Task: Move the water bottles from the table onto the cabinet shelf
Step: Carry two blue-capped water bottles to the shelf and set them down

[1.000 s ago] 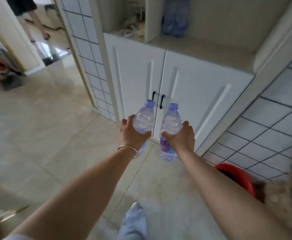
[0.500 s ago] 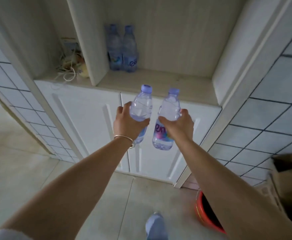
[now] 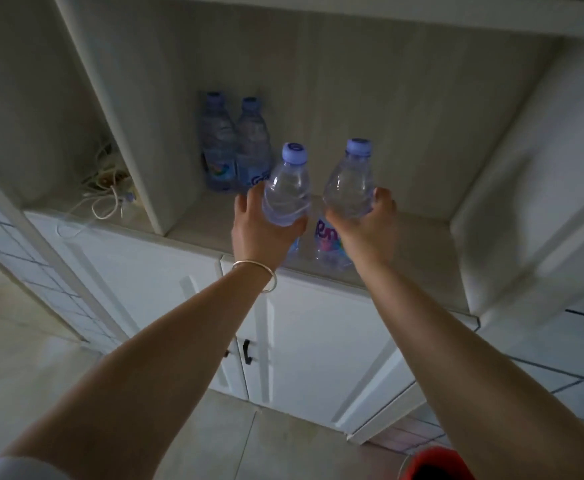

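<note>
- Head view, hands: left hand (image 3: 261,233) is wrapped round the middle of a clear plastic water bottle with a lilac cap (image 3: 287,188); right hand (image 3: 370,226) is wrapped the same way round a second clear lilac-capped bottle (image 3: 349,183). Both are gripped at the waist and kept upright, probably so they can be set down on their bases.
- Head view, placing: both held bottles hang side by side over the near edge of the pale wooden cabinet shelf (image 3: 405,244); whether their bases touch it I cannot tell.
- Head view, count: two held bottles, plus two blue-labelled bottles standing together (image 3: 235,147) at the far left of the shelf, likely pushed back to leave room: four bottles.
- Head view, rest: one tangle of white cord (image 3: 105,199) in the left compartment; one red tub (image 3: 432,465) near right on the floor.
</note>
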